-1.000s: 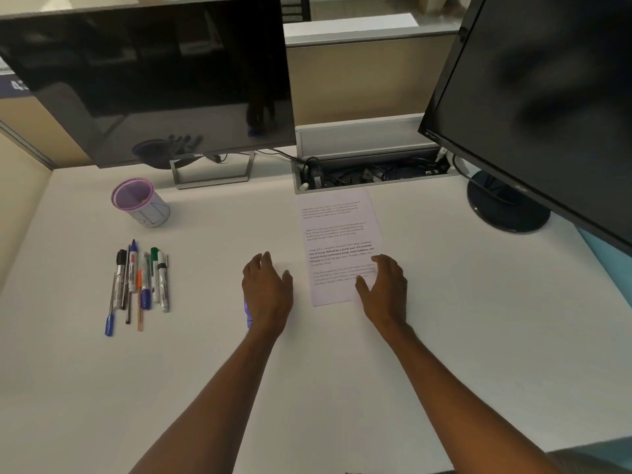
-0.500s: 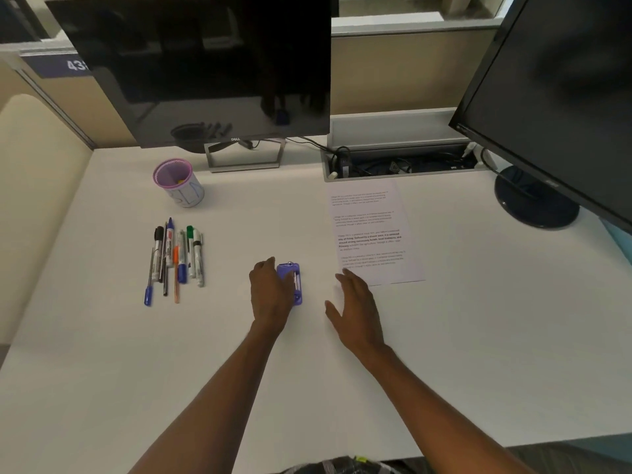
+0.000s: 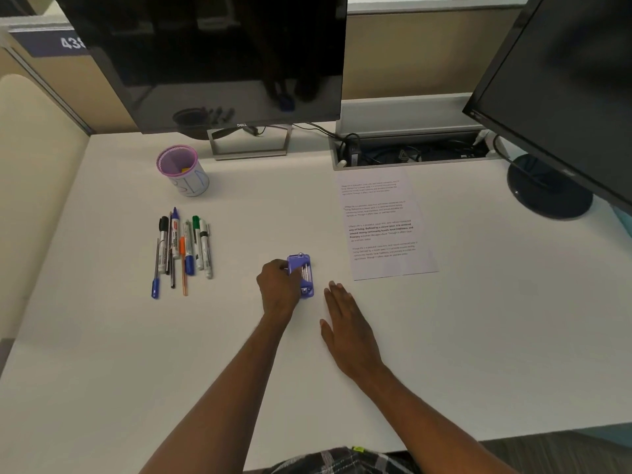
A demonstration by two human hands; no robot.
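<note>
1. We find the left hand (image 3: 278, 289) curled over the left side of a small purple tool (image 3: 302, 275), with the fingers wrapped round its near edge. The grip looks firm, though the fingertips are hidden under the tool.
2. The tool sits on the desk (image 3: 478, 319), in front of the person and near the middle. We cannot tell whether it is a punch or a stapler; two metal rods show on its top.
3. The right hand (image 3: 345, 319) lies flat on the desk just right of the tool. Its fingers are straight and together, it holds nothing, and it is not touching the tool.
4. A printed sheet (image 3: 383, 227) lies well to the right of the tool and further back, touched by neither hand.
5. A row of pens (image 3: 181, 251) and a cup (image 3: 184, 171) stand apart to the left.
6. We judge the step in hand to be taking up the tool, which does not yet look lifted.
7. The next move likely calls for bringing the tool and the sheet together. The free right hand is placed to fetch or steady the sheet, and an edge must be fed squarely into the tool's mouth.
</note>
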